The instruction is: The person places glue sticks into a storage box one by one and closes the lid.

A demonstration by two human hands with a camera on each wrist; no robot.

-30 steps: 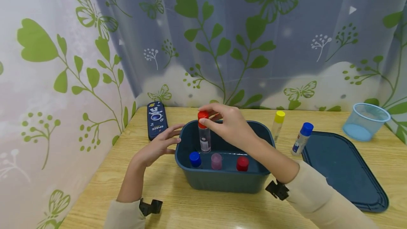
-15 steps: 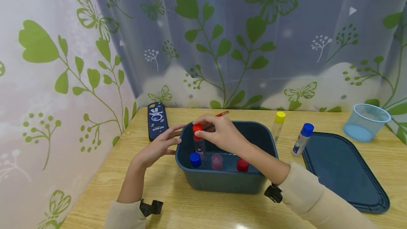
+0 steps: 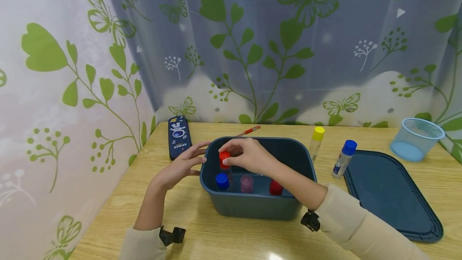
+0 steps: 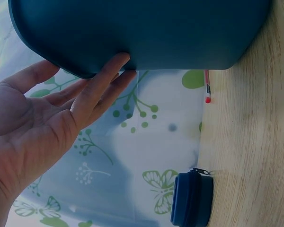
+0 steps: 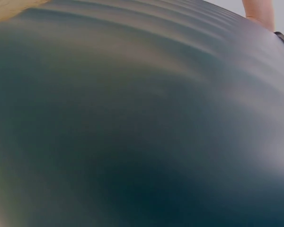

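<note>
In the head view my right hand (image 3: 250,157) reaches into a dark teal bin (image 3: 254,206) and pinches the red cap of a clear glue stick (image 3: 224,159) between thumb and fingers. The stick stands upright near the bin's left end; its lower part is partly hidden. Along the front inside are sticks with a blue cap (image 3: 222,181), a pink cap (image 3: 247,184) and a dark red cap (image 3: 276,187). My left hand (image 3: 181,167) touches the bin's left side with extended fingers, which the left wrist view also shows. The bin's wall (image 5: 132,118) fills most of the right wrist view.
A yellow-capped glue stick (image 3: 316,144) and a blue-capped one (image 3: 344,159) stand right of the bin, by a flat dark lid (image 3: 390,191). A light blue mesh basket (image 3: 416,139) is far right. Behind lie a space-print pencil case (image 3: 179,137) and a red pen (image 3: 251,130).
My right hand has lowered the red-capped glue stick deeper into the bin and shifted it left. The red pen behind the bin has come into view. The left hand stays put.
</note>
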